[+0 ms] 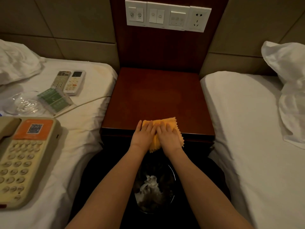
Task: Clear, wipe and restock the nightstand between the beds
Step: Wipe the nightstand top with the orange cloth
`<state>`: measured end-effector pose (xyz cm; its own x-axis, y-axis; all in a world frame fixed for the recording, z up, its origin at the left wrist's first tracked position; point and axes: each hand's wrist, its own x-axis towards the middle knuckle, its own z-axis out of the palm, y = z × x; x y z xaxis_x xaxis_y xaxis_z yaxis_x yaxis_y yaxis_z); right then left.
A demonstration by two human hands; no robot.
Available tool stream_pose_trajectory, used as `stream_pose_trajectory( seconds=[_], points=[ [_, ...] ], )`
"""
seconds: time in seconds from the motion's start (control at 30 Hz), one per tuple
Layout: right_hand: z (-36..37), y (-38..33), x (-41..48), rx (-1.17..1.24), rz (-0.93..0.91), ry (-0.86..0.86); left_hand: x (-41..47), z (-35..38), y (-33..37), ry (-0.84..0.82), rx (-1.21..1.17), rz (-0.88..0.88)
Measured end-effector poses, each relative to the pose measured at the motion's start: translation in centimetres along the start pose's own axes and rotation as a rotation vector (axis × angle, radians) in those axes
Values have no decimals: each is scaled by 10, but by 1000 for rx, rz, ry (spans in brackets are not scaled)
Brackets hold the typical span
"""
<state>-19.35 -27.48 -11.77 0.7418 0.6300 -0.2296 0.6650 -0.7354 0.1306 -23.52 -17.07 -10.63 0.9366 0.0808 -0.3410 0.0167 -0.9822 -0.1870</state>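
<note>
Pressing cloth (pixel 170 121) on nightstand (pixel 156 96), left hand (pixel 142 135), right hand (pixel 168 137), switch panel (pixel 165 15) behind

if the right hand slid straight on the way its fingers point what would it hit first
The right hand, flat on the yellow cloth, points across the nightstand top. That path looks free, so it would probably first meet the wooden back panel below the switches.

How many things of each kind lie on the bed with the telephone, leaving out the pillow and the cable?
Remote controls: 2
Telephone: 1
Glass dish: 1
Green card: 1
Total: 5
</note>
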Motion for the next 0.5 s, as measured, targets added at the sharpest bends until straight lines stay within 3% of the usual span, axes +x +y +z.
stream_pose_trajectory(
  seconds=[0.5],
  points=[
    [4,-2,12,-138,59,219,6,4,-6,126,-4,31]
  ],
)
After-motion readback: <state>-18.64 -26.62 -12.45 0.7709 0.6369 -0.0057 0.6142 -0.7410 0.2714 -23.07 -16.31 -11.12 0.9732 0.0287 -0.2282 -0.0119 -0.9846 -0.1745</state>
